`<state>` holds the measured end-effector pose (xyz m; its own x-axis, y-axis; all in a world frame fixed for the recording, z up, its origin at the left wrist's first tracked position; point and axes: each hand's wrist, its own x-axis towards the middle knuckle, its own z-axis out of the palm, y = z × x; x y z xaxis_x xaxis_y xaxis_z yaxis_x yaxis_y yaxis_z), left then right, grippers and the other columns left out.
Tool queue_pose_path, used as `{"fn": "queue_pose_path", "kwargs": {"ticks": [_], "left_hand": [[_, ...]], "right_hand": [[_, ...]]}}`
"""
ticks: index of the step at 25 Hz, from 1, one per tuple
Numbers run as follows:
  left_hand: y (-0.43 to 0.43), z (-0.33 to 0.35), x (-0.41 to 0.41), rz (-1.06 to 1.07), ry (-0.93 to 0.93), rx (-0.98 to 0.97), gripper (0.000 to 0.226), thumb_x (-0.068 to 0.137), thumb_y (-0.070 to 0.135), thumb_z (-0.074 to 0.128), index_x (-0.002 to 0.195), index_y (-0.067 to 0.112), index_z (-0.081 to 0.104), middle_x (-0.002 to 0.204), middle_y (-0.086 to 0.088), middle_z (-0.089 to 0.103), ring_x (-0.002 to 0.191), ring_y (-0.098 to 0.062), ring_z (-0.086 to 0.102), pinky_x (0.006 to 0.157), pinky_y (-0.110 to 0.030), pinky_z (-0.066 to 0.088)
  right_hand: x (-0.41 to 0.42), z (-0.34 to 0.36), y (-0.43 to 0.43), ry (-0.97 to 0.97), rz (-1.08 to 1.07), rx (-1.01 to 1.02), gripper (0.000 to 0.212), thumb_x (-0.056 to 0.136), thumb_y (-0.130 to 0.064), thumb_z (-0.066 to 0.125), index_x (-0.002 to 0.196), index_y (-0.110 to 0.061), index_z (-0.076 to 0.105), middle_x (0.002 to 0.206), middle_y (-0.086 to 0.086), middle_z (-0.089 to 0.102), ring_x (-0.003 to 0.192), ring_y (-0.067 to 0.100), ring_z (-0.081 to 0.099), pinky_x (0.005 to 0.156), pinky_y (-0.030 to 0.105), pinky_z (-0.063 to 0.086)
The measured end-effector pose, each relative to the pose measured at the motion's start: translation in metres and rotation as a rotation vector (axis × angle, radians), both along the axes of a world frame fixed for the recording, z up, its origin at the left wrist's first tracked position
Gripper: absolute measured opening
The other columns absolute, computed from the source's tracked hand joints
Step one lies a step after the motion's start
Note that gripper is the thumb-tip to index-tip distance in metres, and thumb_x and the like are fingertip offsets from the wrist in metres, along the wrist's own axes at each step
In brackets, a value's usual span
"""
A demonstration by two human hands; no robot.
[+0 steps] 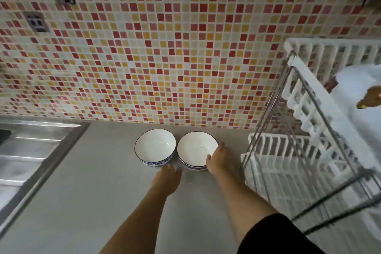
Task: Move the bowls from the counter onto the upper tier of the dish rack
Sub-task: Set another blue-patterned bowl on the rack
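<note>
Two white bowls with blue-patterned outsides stand side by side on the grey counter (103, 181) near the tiled wall: the left bowl (155, 146) and the right bowl (194, 148). My right hand (217, 160) grips the right bowl's near right rim, thumb inside. Just in front of the gap between the bowls is my left hand (167, 179), fingers apart, touching neither. The two-tier white dish rack (309, 113) with a metal frame stands to the right; a white bowl (358, 97) lies in its upper tier.
A steel sink drainboard (35, 150) fills the left side. The mosaic wall (165, 47) carries a power outlet (36, 21) at upper left. A brown object (369, 100) shows at the right edge.
</note>
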<state>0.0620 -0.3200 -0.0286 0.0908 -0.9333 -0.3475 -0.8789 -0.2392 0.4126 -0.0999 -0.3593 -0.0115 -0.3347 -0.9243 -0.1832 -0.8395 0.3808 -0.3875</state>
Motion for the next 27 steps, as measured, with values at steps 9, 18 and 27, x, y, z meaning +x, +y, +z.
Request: {"fn": "queue_pose_path", "kwargs": {"ticks": [9, 18, 27], "left_hand": [[-0.015, -0.010, -0.027, 0.143, 0.352, 0.042, 0.069, 0.095, 0.028, 0.047, 0.146, -0.002, 0.011, 0.147, -0.022, 0.038, 0.132, -0.037, 0.041, 0.109, -0.039, 0.034], [0.070, 0.015, -0.016, 0.260, 0.382, -0.009, 0.054, 0.088, 0.004, 0.049, 0.135, 0.000, 0.024, 0.134, -0.025, 0.048, 0.119, -0.042, 0.051, 0.100, -0.049, 0.046], [0.219, 0.122, 0.005, 0.372, 0.766, -0.560, 0.055, 0.093, -0.002, 0.034, 0.142, 0.021, 0.024, 0.117, -0.002, 0.042, 0.099, -0.025, 0.046, 0.065, -0.038, 0.057]], "right_hand": [[0.004, -0.027, 0.007, -0.217, -0.189, -0.017, 0.050, 0.083, -0.012, 0.057, 0.131, -0.017, 0.043, 0.128, 0.009, 0.056, 0.112, 0.029, 0.058, 0.092, 0.034, 0.048], [0.005, -0.009, 0.125, -0.444, 0.049, -0.147, 0.057, 0.089, -0.003, 0.045, 0.142, -0.007, 0.025, 0.133, 0.016, 0.048, 0.111, 0.027, 0.052, 0.078, 0.013, 0.043], [0.019, 0.076, 0.243, -0.946, 0.348, -0.407, 0.047, 0.095, -0.011, 0.047, 0.129, -0.024, 0.017, 0.133, 0.001, 0.038, 0.123, 0.018, 0.047, 0.106, 0.038, 0.041]]}}
